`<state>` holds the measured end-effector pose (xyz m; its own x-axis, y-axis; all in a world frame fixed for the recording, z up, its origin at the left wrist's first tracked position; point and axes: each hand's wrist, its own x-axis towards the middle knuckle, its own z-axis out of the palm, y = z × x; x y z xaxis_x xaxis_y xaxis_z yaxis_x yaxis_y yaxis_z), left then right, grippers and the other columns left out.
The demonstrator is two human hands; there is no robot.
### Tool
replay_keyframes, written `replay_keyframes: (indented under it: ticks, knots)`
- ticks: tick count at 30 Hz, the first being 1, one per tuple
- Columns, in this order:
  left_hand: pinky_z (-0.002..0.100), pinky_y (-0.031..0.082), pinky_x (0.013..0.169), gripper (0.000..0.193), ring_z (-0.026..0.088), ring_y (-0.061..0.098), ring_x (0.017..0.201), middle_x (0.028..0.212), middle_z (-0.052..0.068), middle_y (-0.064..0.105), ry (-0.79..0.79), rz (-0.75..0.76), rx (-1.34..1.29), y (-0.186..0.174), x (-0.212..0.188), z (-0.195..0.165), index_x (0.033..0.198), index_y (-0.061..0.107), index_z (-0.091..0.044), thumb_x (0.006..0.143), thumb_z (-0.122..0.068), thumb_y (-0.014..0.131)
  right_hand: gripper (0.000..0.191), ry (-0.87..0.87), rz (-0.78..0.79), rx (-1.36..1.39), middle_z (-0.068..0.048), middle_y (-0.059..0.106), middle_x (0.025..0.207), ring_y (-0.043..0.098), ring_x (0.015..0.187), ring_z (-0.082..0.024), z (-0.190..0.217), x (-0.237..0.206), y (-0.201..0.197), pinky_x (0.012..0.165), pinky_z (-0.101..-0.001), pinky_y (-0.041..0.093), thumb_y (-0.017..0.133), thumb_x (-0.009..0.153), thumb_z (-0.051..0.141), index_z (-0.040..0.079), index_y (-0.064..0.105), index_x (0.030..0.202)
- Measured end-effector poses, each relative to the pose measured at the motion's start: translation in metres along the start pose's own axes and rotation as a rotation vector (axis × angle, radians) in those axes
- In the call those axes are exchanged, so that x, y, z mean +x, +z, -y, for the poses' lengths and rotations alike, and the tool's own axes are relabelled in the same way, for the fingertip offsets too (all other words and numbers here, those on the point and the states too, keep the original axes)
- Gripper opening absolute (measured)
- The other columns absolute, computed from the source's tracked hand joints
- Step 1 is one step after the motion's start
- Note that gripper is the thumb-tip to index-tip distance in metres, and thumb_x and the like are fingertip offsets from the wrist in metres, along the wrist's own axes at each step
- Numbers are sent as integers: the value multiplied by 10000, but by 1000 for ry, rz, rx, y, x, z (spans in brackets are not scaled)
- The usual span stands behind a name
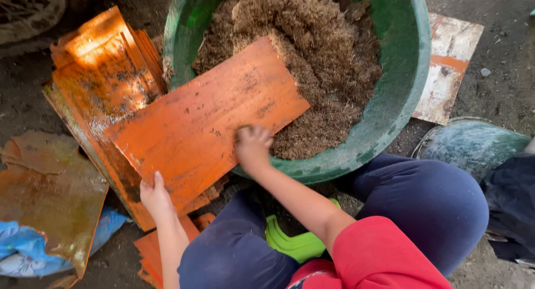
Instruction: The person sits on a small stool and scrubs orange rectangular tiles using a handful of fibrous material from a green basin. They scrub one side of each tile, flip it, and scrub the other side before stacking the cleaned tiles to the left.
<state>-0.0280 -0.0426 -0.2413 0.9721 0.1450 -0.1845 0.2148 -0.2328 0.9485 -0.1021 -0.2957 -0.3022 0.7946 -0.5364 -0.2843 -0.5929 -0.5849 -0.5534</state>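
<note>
An orange board [200,124] is gripped at its near edge by the left hand [155,197], at seven o'clock, fingers curled under. The right hand [253,147] is closed on brown fibre [323,60] at the board's right edge. Beyond, at twelve o'clock, the fibre fills a green basin [398,99], on whose rim the board rests.
</note>
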Motion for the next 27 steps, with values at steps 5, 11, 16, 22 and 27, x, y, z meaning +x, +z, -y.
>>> replay_keyframes:
  ticks: [5, 11, 16, 22, 27]
  knots:
    - [300, 510, 901, 300, 134, 645, 1021, 1187, 58, 687, -144, -30, -46, 3, 6, 8, 1301, 608, 17, 1014, -70, 615, 300, -110, -9, -48, -313, 407, 1345, 368, 1234, -537, -14, 14, -9, 1026, -778, 244, 571, 895, 152, 112, 585, 1192]
    - [310, 495, 870, 312, 139, 631, 975, 1140, 71, 694, -217, -86, 66, 0, 7, 17, 1276, 621, 35, 1014, -130, 657, 146, 522, -276, 113, -194, 451, 1335, 397, 1218, -362, -119, 119, -69, 1051, -568, 299, 536, 1028, 210, 123, 616, 1113]
    - [320, 478, 917, 421, 145, 598, 983, 1116, 103, 678, -296, -128, 225, 2, 6, 9, 1373, 547, 20, 1036, -198, 675, 473, 237, -47, -129, -443, 300, 1428, 243, 1310, -601, -53, 60, -34, 1086, -774, 222, 652, 873, 180, 16, 505, 1292]
    - [329, 494, 921, 367, 144, 632, 1031, 1184, 75, 675, -222, -76, -10, 8, -2, 11, 1327, 564, 37, 1015, -144, 630, 404, -441, 144, 153, -227, 502, 1369, 409, 1294, -522, 92, 5, 26, 1022, -741, 300, 591, 817, 153, 153, 643, 1218]
    - [299, 486, 935, 320, 128, 615, 1026, 1183, 57, 679, -205, -90, -41, 11, -2, 17, 1307, 599, 15, 1013, -106, 626, 305, -251, -156, -70, -238, 590, 1201, 458, 1160, -486, -1, 139, -27, 1026, -781, 234, 624, 884, 224, 86, 653, 1154]
